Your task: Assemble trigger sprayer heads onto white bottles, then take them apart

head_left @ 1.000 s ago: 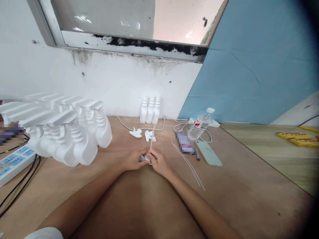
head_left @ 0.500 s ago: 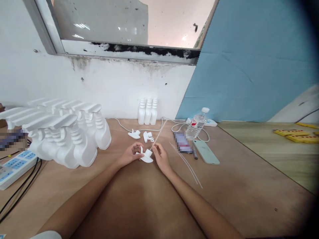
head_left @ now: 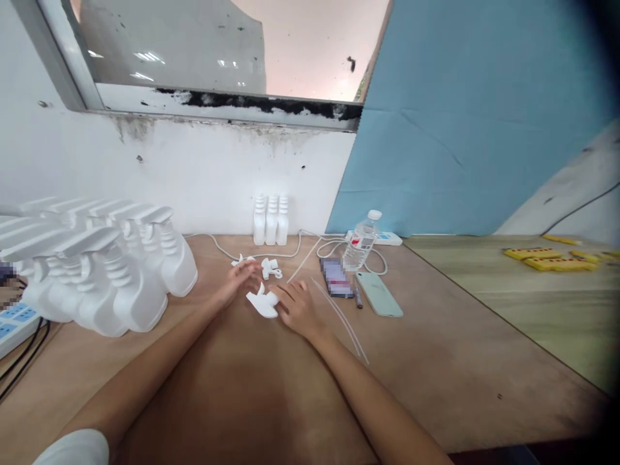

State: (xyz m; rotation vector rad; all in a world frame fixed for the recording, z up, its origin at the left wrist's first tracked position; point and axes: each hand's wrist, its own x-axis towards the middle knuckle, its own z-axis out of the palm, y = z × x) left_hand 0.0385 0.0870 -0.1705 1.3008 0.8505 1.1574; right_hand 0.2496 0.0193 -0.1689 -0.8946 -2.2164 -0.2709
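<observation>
A white plastic trigger spray head is at the middle of the table, in front of me. My right hand is at its right side, with bent fingers gripping its neck end. Just beyond these fingers a thin white tube slants toward the wall; whether it joins the spray head is hidden. My left hand has its fingers apart and holds nothing, up and left of the spray head. Partly behind its fingertips lies a second white spray part. Another small white part lies right of it.
White bottles with long spray tops crowd the left, by a power strip. Three small white bottles stand at the wall. On the right are two thin tubes, a water bottle, a dark phone, and a pale green phone.
My left hand has let go of the spray head and moved away toward the part behind it. My right hand has shifted onto the head's neck end. The camera view has turned slightly right.
</observation>
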